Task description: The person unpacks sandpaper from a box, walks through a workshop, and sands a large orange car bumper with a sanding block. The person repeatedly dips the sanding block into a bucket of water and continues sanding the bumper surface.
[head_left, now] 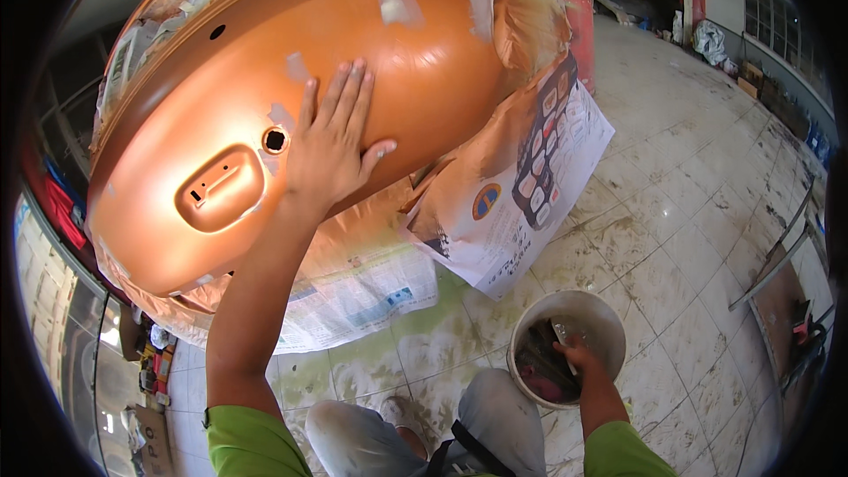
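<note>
Orange car panel, masked with newspaper, carries several pale filler patches already; the left hand lies flat and open on it. The right hand reaches into a white bucket on the floor, apparently gripping a scraper.

Looking down from head height through one wide fisheye lens, sitting close over an orange car body panel ahead-left and a white bucket lower right, with tiled floor bending toward the rim.
</note>
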### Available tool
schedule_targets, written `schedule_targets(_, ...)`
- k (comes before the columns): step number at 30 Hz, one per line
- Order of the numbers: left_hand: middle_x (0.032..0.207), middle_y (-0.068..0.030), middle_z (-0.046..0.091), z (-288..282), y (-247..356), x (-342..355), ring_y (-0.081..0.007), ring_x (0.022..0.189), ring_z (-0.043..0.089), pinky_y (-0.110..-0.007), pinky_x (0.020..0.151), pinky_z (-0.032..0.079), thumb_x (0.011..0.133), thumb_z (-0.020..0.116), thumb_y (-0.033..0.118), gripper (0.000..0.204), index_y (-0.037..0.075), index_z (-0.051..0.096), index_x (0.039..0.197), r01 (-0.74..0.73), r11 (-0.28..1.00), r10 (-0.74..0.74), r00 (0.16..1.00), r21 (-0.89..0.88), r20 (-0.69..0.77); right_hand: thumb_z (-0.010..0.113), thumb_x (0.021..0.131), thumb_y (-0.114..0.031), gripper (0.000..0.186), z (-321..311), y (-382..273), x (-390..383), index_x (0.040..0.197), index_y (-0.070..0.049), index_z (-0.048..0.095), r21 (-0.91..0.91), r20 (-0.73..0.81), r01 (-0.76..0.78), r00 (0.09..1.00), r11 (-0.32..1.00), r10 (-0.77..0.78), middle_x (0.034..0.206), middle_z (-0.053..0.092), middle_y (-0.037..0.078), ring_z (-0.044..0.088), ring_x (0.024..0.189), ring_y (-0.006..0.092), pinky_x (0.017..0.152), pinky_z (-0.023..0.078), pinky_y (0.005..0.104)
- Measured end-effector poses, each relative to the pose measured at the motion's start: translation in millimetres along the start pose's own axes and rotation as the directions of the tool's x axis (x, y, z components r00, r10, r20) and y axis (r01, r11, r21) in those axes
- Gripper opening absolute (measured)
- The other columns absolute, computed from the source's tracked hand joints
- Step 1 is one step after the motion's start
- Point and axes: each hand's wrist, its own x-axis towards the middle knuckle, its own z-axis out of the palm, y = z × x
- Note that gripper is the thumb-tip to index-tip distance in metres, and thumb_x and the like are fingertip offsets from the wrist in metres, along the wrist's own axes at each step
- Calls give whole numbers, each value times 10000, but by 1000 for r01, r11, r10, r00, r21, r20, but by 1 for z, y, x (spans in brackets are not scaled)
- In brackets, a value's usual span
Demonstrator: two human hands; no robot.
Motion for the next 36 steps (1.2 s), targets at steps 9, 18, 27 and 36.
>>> schedule_targets(9, 1680, -130, 315, 13, -22, 71, -259, 1573, 244, -523, 1277, 160, 994, 432, 657, 882, 8, 352, 1587, 154, 986, -140, 972, 65, -187, 758, 864, -600, 1030, 14, 16, 23, 1577, -4, 315, -4, 54, -93, 994, 996, 93, 1572, 427, 276, 402, 1477, 405, 1207, 314, 486)
schedule_targets(18, 1696, -158, 261, 1, 12, -4, -282, 1588, 193, -517, 1283, 127, 994, 398, 671, 924, -17, 292, 1602, 8, 996, -8, 1000, -87, 0, 633, 984, -549, 809, 8, 42, 43, 1547, -27, 379, 8, -84, 26, 996, 1000, -25, 1468, 551, 257, 516, 1386, 389, 1157, 378, 481)
schedule_targets(27, 1696, -146, 268, -4, -38, 73, -291, 1581, 217, -516, 1281, 150, 999, 422, 648, 911, -18, 284, 1604, 114, 993, -111, 981, 12, -157, 709, 882, -633, 916, -5, 23, 22, 1520, -30, 445, -40, -37, 68, 997, 997, -69, 1467, 552, 282, 517, 1393, 419, 1176, 370, 466)
schedule_targets(36, 1695, -175, 257, -1, -10, 24, -311, 1587, 192, -526, 1280, 129, 991, 407, 679, 939, -29, 294, 1599, 136, 990, -137, 988, -22, -73, 861, 663, -700, 1328, 11, 17, 19, 1586, 35, 251, -97, 97, 7, 995, 995, 3, 1645, 311, 259, 321, 1524, 397, 1242, 276, 490)
